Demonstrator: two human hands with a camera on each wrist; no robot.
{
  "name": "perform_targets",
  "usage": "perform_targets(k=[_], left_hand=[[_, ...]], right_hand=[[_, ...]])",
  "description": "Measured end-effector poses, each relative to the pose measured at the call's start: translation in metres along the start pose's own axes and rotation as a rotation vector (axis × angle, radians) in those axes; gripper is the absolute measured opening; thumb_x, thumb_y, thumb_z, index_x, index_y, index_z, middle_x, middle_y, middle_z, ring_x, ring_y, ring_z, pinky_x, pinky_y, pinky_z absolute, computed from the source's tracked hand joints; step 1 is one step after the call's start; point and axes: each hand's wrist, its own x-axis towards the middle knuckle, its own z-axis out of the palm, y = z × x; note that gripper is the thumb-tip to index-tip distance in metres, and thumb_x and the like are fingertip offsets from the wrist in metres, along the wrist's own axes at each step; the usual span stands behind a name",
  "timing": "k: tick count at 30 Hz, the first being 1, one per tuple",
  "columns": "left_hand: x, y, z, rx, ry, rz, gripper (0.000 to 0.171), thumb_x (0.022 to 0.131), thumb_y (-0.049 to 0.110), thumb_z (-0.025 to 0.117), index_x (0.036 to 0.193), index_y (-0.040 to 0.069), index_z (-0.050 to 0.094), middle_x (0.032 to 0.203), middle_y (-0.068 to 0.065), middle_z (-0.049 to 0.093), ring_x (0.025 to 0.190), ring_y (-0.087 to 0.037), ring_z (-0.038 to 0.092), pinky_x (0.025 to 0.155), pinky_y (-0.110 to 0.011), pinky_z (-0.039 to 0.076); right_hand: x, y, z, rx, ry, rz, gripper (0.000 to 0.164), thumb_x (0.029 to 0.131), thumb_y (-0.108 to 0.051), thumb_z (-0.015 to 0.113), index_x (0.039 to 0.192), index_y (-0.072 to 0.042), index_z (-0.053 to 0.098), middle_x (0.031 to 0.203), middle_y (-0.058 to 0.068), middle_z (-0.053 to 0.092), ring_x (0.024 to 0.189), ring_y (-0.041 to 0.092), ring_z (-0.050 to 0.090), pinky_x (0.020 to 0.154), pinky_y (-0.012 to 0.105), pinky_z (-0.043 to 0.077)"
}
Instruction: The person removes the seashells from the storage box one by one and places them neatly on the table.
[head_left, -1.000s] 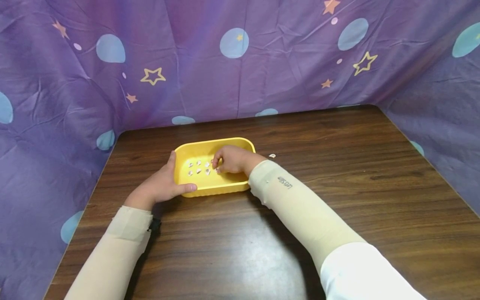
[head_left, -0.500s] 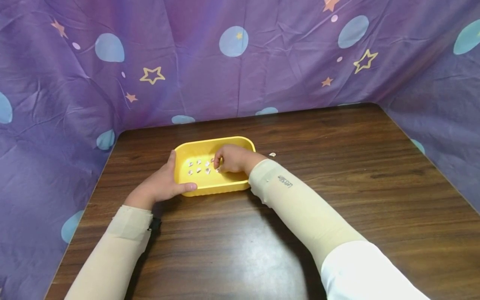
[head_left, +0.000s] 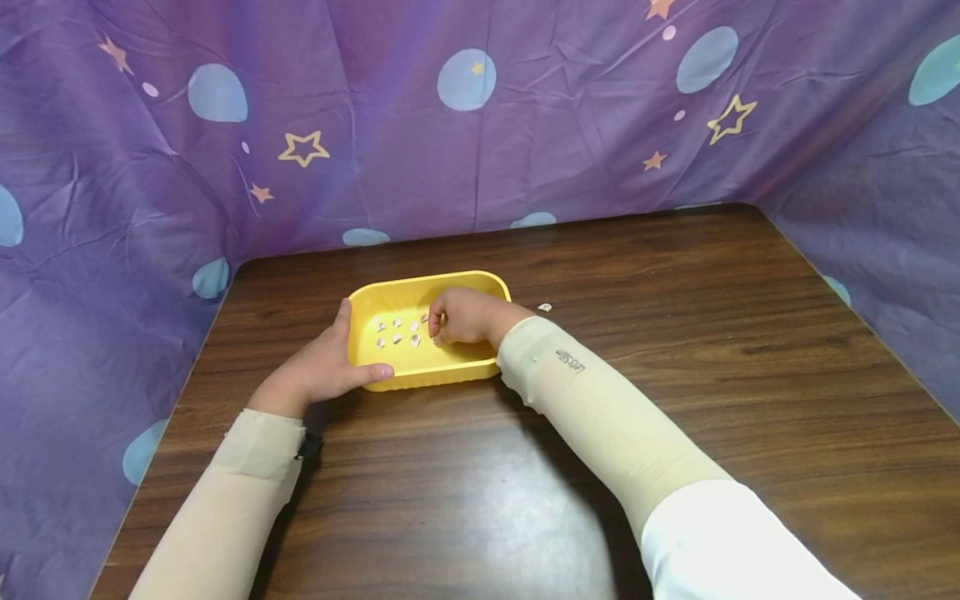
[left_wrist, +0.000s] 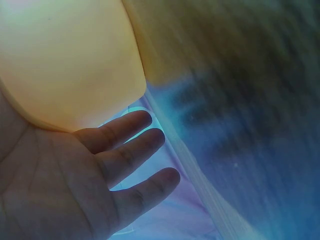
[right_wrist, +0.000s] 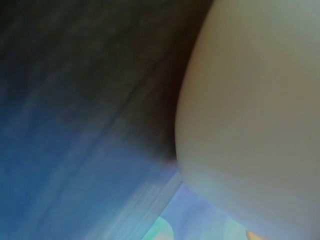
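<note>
Left hand (head_left: 318,367): open and fairly straight-fingered, against the left end of a yellow, round-cornered plastic tray (head_left: 390,378), thumb over its near rim.
Right hand (head_left: 463,315): curled inside the tray, thumb and forefinger pinching a tiny whitish shell-like piece (head_left: 435,341), partly hidden.
Whitish pieces (head_left: 397,339): two rows of three left of the pinch; another just beside the forefinger.
Stray whitish piece (head_left: 544,307): right of the pinching hand, outside the tray, on the brown wood-grain table (head_left: 675,333).
</note>
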Motion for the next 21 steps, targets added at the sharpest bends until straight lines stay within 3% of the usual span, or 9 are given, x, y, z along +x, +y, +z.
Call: perform_targets(k=[21], left_hand=[[-0.0003, 0.0009, -0.0004, -0.007, -0.001, -0.007, 0.135, 0.089, 0.052, 0.079, 0.162, -0.005, -0.019, 0.168, -0.038, 0.018, 0.145, -0.046, 0.041, 0.121, -0.06, 0.032]], right_hand=[[-0.0006, -0.0005, -0.0001, 0.007, 0.018, -0.022, 0.005, 0.094, -0.015, 0.08, 0.093, -0.013, 0.076, 0.09, -0.001, 0.067, 0.081, 0.015, 0.054, 0.08, 0.029, 0.045]])
